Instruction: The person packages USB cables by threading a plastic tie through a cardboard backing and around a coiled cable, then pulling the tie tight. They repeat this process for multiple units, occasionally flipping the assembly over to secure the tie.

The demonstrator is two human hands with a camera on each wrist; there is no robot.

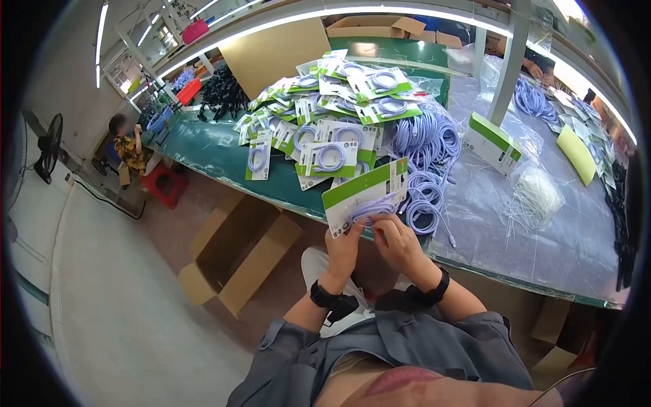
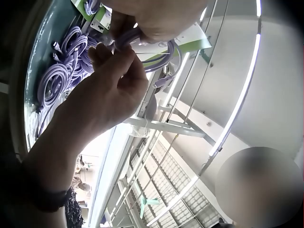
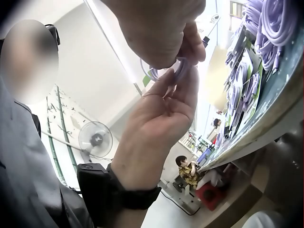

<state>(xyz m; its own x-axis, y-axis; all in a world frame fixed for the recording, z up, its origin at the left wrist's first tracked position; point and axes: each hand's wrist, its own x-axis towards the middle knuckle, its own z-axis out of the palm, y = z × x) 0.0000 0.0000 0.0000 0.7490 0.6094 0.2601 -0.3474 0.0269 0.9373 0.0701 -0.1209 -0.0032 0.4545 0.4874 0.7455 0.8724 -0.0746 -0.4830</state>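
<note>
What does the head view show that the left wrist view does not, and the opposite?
Only the head view: the open cardboard box on the floor, the red stool and the black fan.
Only the left wrist view: the green fan overhead.
Both: the left hand with the card, the right hand at its purple cable, and coiled cables on the table.

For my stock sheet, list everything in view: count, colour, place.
Table: one, green and grey, ahead
Card: one, white-green, centre
Held coil: one, lavender, against card
Carded cables: many, lavender, piled on table
Loose coils: many, lavender, beside pile
Box: one, green-white, on table
Strands: one bunch, whitish, near box
Sheet: one, yellow, table's right
Cartons: several, brown, floor and beyond
Stool: one, red, left
Lights: several, white, overhead
Left hand: one, bare, gripping card
Right hand: one, bare, at coil
</note>
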